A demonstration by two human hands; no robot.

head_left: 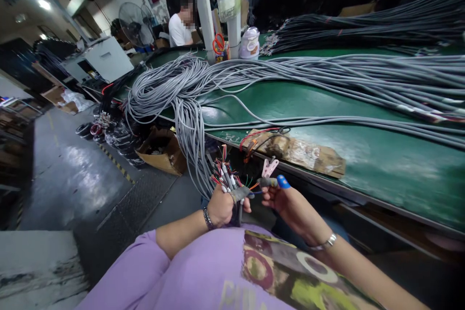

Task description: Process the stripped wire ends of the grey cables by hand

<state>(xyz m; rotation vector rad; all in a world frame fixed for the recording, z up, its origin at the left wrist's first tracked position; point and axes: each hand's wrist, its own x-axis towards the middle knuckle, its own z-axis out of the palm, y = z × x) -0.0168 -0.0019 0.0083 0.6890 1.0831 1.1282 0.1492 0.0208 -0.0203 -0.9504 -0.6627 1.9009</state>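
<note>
My left hand [223, 204] is closed around a bundle of grey cables, with grey tape wrapped on its thumb. Stripped ends with thin coloured wires [224, 170] fan out above that fist. Just to the right, my right hand [286, 201] is closed in a pinch at a few thin orange, green and blue wires [254, 187] that stretch across from the left hand. Blue tape covers the right thumb, and grey tape wraps a finger beside it. The exact grip at the fingertips is too small to make out. A pink clip [269, 168] sits just above the right hand.
Long grey cables [327, 70] lie along the green table [399, 174], looping over its left end. A taped wooden board [308, 154] rests at the near edge. An open cardboard box [163, 152] stands below. Dark cables [356, 26] lie behind; a person [178, 29] sits beyond.
</note>
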